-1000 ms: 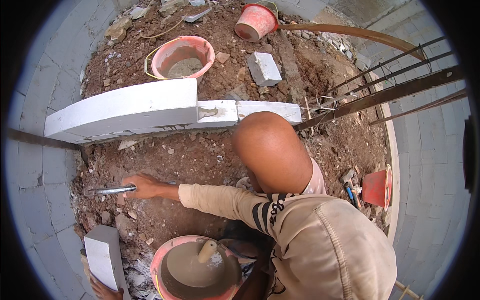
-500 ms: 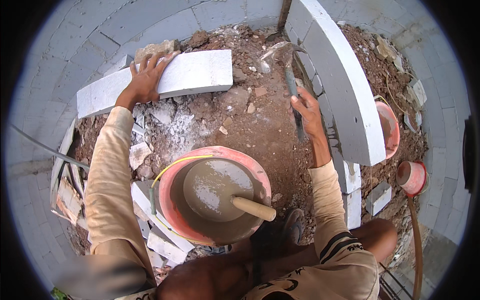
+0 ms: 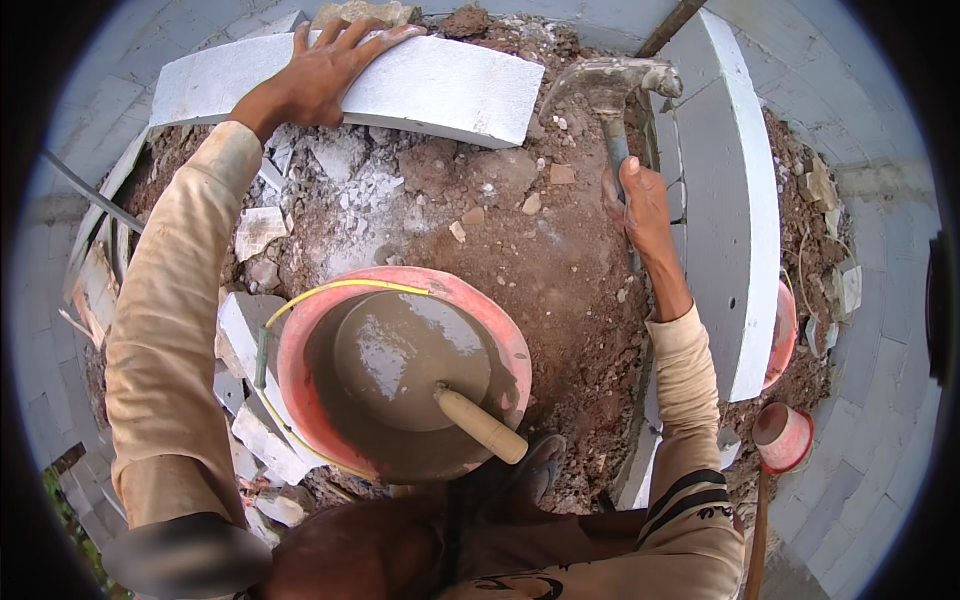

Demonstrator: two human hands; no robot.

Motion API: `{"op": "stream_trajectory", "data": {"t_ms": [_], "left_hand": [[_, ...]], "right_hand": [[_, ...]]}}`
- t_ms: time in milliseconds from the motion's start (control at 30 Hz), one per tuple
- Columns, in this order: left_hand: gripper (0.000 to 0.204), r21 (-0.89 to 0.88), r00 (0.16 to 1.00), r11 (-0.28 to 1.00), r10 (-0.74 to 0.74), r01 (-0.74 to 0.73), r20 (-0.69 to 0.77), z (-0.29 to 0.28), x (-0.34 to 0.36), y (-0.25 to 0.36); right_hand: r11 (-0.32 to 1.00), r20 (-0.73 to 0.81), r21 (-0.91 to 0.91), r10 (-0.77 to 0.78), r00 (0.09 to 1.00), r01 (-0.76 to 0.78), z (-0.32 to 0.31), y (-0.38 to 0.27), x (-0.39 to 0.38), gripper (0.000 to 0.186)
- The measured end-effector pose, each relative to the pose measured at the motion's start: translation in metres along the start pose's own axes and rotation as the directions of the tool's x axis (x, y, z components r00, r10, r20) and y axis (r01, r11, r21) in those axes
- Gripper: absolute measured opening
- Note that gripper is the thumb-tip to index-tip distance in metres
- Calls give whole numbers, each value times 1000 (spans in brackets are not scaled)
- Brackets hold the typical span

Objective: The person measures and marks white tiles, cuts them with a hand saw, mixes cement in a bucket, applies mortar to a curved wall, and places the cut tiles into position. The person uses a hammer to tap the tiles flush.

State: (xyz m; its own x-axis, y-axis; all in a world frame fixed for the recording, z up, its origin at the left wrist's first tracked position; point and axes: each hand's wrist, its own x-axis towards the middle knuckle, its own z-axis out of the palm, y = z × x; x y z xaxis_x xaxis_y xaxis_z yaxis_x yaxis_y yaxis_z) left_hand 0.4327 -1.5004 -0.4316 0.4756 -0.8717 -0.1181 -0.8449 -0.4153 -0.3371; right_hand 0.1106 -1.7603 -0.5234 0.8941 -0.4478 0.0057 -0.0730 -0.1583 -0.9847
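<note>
My left hand (image 3: 322, 75) lies with fingers spread on a long white lightweight concrete block (image 3: 440, 82) on the rubble at the far left. My right hand (image 3: 645, 205) is wrapped round the grey handle of a hammer (image 3: 618, 92). Its mortar-stained head has a broad curved blade on the left and a blunt face on the right, near the low block wall. Between my forearms stands a red bucket (image 3: 512, 345) of wet grey mortar (image 3: 410, 345). A tool with a pale wooden handle (image 3: 482, 425) sticks out of the mortar; its other end is hidden.
A low wall of grey blocks (image 3: 715, 180) stands close to my right arm. Beyond it are a red tub (image 3: 783, 335) and a small red dipper (image 3: 783, 438) with a long handle. Broken block pieces (image 3: 262, 440) lie left of the bucket. Block walls surround the rubble floor.
My right hand has raised the hammer, its head now nearer the low wall's far end. My left hand stays on the white block. The whole view has shifted.
</note>
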Motion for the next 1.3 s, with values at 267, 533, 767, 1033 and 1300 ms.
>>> {"op": "stream_trajectory", "data": {"t_ms": [267,533,767,1033,1300], "left_hand": [[127,-87,990,993,64,-75,-122,29,-25,-5],[111,-130,971,990,15,-48,-239,43,-29,9],[104,-70,972,997,9,-27,-235,44,-30,6],[122,-42,976,995,82,-92,-201,28,-38,6],[120,126,964,991,2,33,-266,38,-74,-18]], "right_hand": [[994,-223,-4,105,969,-109,7,44,-16,51],[820,44,166,549,835,-548,16,175,-64,54],[853,290,-501,11,957,143,52,184,-94,59],[463,41,-821,-538,842,335,77,-55,8,86],[246,343,-906,-53,938,345,166,-103,87,124]]}}
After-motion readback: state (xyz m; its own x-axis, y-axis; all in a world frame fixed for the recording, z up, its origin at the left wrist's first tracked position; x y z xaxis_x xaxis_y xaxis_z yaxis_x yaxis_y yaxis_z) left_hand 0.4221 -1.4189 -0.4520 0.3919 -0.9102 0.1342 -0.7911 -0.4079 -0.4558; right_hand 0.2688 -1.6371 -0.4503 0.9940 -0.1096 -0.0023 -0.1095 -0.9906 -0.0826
